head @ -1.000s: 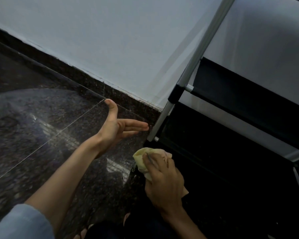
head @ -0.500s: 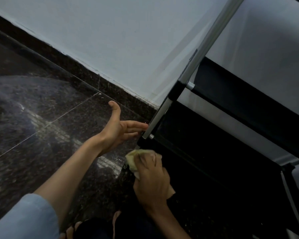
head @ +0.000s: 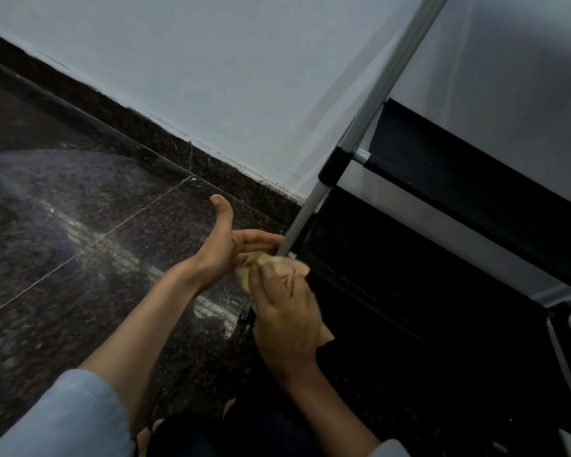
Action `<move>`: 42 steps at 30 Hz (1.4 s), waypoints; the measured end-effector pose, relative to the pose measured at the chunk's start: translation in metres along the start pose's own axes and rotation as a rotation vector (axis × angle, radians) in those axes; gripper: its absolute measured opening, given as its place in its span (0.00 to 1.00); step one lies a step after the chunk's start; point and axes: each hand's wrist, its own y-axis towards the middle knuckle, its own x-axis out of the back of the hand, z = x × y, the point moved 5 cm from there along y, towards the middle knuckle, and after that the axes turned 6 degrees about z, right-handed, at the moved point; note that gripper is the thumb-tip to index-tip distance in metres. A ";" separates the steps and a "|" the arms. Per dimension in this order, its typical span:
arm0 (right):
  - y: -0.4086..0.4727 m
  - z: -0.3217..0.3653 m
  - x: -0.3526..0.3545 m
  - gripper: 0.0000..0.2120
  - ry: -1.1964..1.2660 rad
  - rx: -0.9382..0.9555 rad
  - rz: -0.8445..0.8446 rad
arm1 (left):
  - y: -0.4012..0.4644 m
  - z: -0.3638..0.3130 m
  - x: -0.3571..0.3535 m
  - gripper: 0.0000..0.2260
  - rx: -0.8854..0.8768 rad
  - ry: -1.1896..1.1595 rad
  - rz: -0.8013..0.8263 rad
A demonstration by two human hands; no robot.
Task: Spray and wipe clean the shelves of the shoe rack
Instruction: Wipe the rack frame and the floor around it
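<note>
A: We press a pale yellow cloth (head: 267,263) under our right hand (head: 285,311), fingers curled over it, bunching it against the foot of the shoe rack's silver upright pole (head: 370,127). The cloth shows only at our fingertips; the rest is hidden beneath the hand, and it is a little blurred.

B: And our left hand (head: 226,245)?

A: It holds nothing. The fingers lie straight and together, pointing at the pole, with the tips touching or just short of it; we cannot tell which. The thumb sticks up, apart from them. This hand sits just to the left of the cloth grip, palm facing it.

B: Where are the shelves from that grip?

A: The lower black shelf (head: 393,278) starts just to the right of the cloth and runs away rightward. The upper black shelf (head: 475,192) sits above and right, joined to the pole at a black connector (head: 335,166). Under both hands lies the dark speckled floor (head: 80,225), with the pale wall (head: 211,77) beyond.
</note>
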 end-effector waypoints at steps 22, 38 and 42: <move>-0.010 -0.022 -0.019 0.20 0.163 -0.016 -0.200 | -0.005 0.034 0.006 0.49 0.019 -0.044 -0.131; -0.042 -0.010 -0.040 0.23 0.212 0.004 -0.131 | 0.011 0.046 0.011 0.50 0.061 -0.021 -0.124; -0.020 -0.011 -0.051 0.21 0.056 0.044 -0.139 | 0.013 0.046 0.012 0.50 0.061 -0.096 -0.144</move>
